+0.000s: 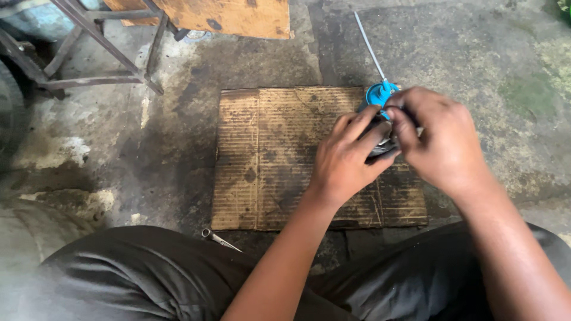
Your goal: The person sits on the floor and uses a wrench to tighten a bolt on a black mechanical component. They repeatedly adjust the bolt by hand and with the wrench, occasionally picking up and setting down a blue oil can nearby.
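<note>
My left hand (345, 157) and my right hand (437, 139) meet above the right part of a stained cardboard sheet (267, 160) on the concrete floor. Both close around a small dark part (380, 145), mostly hidden by my fingers. A blue-handled screwdriver (378, 92) with a thin metal shaft pointing away from me sits at my right fingertips; I cannot tell whether those fingers hold it or only touch it.
A small metal wrench (217, 238) lies on the floor by my left knee. A rusty metal frame (95, 47) stands at the far left, a wooden board (226, 16) at the top. My dark trousers (148, 273) fill the bottom.
</note>
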